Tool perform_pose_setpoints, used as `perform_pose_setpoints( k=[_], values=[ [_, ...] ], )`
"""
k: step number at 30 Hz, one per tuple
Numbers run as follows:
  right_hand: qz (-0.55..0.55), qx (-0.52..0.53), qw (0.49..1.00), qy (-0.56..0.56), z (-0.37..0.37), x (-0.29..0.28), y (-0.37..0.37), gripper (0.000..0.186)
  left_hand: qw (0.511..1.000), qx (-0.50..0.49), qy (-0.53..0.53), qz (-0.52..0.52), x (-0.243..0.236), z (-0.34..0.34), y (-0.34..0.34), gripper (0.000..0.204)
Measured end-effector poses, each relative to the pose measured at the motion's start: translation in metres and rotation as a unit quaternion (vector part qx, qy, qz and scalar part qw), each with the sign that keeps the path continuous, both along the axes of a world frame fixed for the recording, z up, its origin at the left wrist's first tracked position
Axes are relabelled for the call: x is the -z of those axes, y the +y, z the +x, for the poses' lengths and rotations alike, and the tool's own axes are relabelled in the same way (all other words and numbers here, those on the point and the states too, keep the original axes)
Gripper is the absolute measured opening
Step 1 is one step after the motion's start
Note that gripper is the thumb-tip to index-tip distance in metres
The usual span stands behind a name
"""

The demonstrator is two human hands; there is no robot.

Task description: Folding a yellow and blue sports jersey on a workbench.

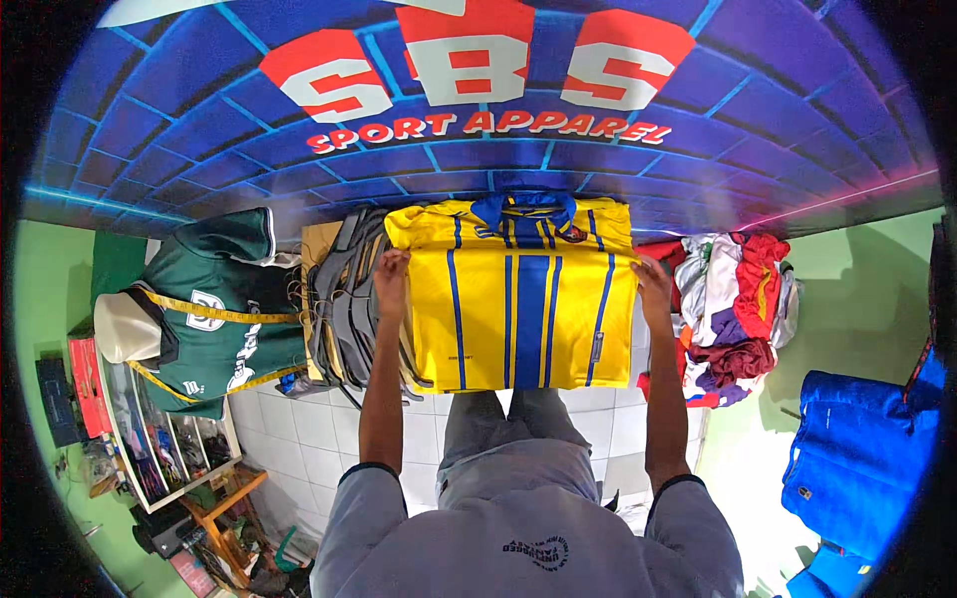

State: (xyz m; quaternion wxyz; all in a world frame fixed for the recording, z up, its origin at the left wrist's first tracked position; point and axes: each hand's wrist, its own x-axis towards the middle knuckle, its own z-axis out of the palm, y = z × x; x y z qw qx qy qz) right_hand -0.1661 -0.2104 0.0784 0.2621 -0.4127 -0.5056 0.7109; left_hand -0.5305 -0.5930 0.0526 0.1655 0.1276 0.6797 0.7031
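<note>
A yellow jersey [478, 319] with a blue collar and blue vertical stripes is spread out in front of me, collar at the far side. A fold crosses it below the collar, between my hands. My left hand [392, 281] pinches the jersey's left edge at that fold. Opposite it, my right hand [653, 284] grips the right edge, fingers closed on the cloth. The jersey's lower edge hangs towards me, above my legs. What lies beneath the cloth is hidden.
Left of the jersey, grey hangers [344, 289] lie piled. Beyond them stands a mannequin [130, 327] in a dark green jersey [224, 299], draped with a yellow measuring tape [204, 313]. Crumpled clothes [728, 309] are heaped on the right. Blue fabric [857, 458] sits farther right; a printed wall [478, 164] rises behind.
</note>
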Motion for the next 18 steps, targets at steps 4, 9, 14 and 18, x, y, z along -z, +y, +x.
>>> perform_pose_setpoints(
  k=[4,9,14,18],
  values=[
    [0.035,-0.009,0.999,0.002,-0.018,0.013,0.013,0.026,0.998,-0.012,0.064,-0.006,0.000,-0.010,0.007,0.007],
    [0.124,0.005,0.992,-0.016,-0.021,0.046,0.029,0.021,0.986,-0.007,0.119,-0.118,-0.023,0.000,0.030,0.012],
    [0.236,0.050,0.968,-0.073,-0.038,0.032,0.014,0.020,0.951,-0.045,0.195,-0.237,-0.042,0.006,0.036,0.023],
    [0.411,0.086,0.886,-0.196,-0.043,0.008,-0.018,0.029,0.906,-0.126,0.291,-0.282,-0.032,0.026,0.036,0.043]
  ],
)
